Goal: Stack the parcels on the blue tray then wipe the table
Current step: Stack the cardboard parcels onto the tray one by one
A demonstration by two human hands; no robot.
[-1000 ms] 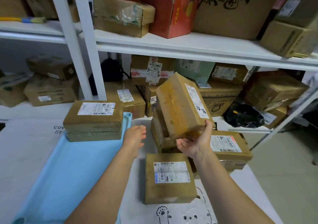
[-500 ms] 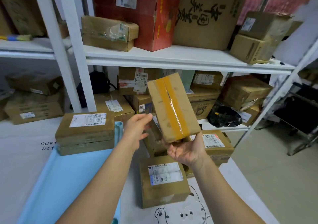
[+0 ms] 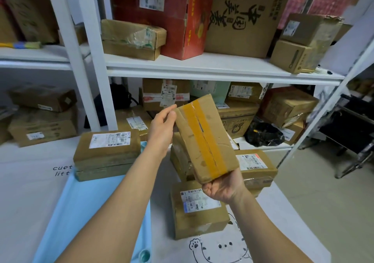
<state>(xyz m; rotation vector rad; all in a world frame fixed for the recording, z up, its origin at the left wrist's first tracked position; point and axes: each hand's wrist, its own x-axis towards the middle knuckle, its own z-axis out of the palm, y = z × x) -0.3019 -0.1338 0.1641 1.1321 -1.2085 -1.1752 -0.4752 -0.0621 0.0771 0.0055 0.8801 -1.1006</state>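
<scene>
Two stacked parcels [image 3: 106, 154] sit at the tray's [image 3: 81, 212] far edge, on the desk's [image 3: 26, 192] left. Right of the tray lies a labelled parcel [image 3: 199, 210]; a shelf [image 3: 202, 65] stands behind the desk

Brown parcel [image 3: 204, 139] with yellow tape; pale blue tray [image 3: 85, 206]; perhaps cartoon-printed white tablecloth [image 3: 26, 192].

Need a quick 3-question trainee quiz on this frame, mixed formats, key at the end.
1. True or false: the right hand grips the near end of the raised parcel, whose taped seam faces the camera.
2. How many parcels are in the stack on the blue tray? A) none B) two C) four
3. Fill in: the left hand touches the raised parcel at its far ___ corner.

Key: 1 true. 2 B, the stack sits at the tray's far end, label up. 3 left.
</scene>
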